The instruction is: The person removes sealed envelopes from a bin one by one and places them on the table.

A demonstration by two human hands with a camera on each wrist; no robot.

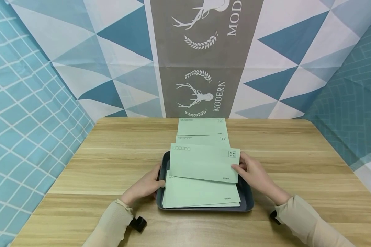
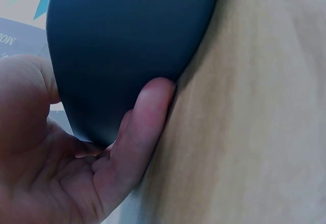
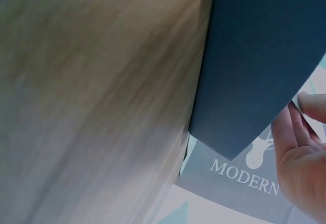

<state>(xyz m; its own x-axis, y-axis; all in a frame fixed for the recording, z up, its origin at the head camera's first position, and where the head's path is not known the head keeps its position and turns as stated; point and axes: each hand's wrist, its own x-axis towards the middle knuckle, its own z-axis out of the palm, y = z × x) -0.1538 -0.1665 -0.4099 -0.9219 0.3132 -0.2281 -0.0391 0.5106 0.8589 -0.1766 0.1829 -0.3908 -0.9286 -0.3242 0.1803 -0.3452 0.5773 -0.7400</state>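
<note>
Head view: I see my left hand gripping the tray at the table's near edge, my right hand pinching an envelope, patterned cloth behind.

- The head view is evenly and brightly lit from above; no glare is seen on the wooden table.
- Only soft, short shadows are cast beside the dark tray and under the sleeves.
- Straight lines are bent toward the edges of the head view, as by a wide lens; the centre is kept sharp.
- Both wrist views are dimmer and blurred: the wood grain is smeared, and the left hand is shown out of focus.
- In the right wrist view, the printed backdrop lettering is rendered fairly sharp.
</note>
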